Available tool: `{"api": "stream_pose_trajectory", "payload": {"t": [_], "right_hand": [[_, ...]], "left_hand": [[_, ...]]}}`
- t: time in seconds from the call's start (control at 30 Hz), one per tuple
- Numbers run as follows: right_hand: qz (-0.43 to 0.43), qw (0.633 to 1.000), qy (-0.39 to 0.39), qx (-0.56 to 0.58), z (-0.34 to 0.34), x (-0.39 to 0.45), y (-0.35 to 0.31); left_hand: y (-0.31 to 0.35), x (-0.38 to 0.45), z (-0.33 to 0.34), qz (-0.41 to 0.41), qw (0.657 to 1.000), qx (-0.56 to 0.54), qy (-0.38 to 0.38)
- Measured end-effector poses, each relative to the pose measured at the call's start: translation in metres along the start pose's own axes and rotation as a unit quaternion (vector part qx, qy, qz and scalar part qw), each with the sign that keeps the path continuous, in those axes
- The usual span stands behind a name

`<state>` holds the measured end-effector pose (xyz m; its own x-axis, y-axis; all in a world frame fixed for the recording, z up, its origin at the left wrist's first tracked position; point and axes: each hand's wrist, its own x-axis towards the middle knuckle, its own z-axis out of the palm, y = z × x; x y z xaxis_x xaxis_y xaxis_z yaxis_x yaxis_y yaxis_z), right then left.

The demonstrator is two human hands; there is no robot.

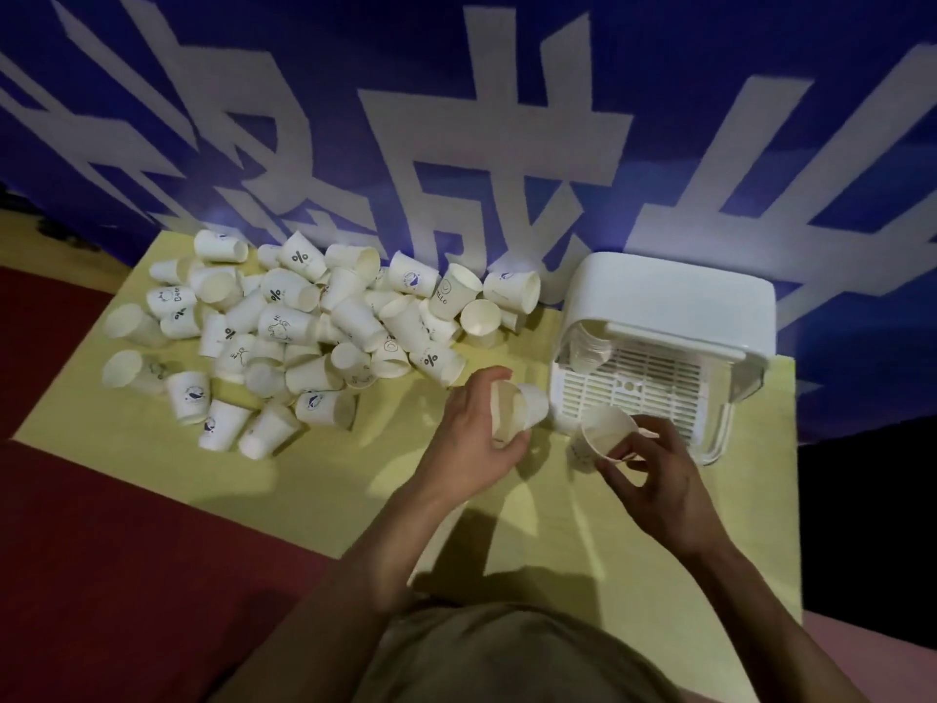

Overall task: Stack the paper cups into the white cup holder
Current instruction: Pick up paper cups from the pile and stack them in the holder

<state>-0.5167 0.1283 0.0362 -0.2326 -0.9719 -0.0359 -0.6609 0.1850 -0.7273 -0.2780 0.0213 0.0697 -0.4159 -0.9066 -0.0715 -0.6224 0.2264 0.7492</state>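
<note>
Behind my yellow table (152, 479) hangs a blue banner (507, 68) with big white characters, and dark red floor (127, 575) shows along the near left. Most of the job lies ahead of me: the heap of paper cups (284, 332) sprawls over the far left of the table, dozens of them tipped every way, some plain, some printed with little marks and words. None in that heap looks nested yet.

At the far right stands the white cup holder (659, 342), its rounded top against the banner and its slatted tray toward me. Inside its left side I can make out a short column of stacked rims (583, 347), so a small share seems done already, though I cannot count them.

My left hand (476, 438) is curled round a cup lying on its side (517, 411), fingers wrapped over its wall, mouth end toward my palm as far as I can tell. My right hand (654, 474) pinches the rim of an upright cup (606, 431) just in front of the holder's tray, thumb and fingertips closed on the lip.

I judge the next thing is to nest these two and feed them into the holder, then go back to the heap many times over.
</note>
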Motion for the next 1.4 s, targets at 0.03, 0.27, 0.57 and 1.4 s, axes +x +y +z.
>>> {"api": "stream_pose_trajectory", "payload": {"t": [0.03,0.27,0.57,1.4], "right_hand": [[0.005,1.0,0.014,0.002,-0.008,0.001,0.007],[0.049,0.997,0.06,0.027,-0.02,-0.005,0.053],[0.073,0.994,0.059,0.059,-0.019,-0.02,0.082],[0.024,1.0,-0.007,-0.008,-0.026,0.014,0.07]], "left_hand": [[0.01,0.01,0.006,0.016,1.0,0.016,-0.013],[0.028,0.056,0.054,0.074,0.987,0.116,-0.088],[0.028,0.074,0.1,0.052,0.972,0.191,-0.127],[-0.002,0.049,0.094,-0.086,0.961,0.186,-0.188]]}}
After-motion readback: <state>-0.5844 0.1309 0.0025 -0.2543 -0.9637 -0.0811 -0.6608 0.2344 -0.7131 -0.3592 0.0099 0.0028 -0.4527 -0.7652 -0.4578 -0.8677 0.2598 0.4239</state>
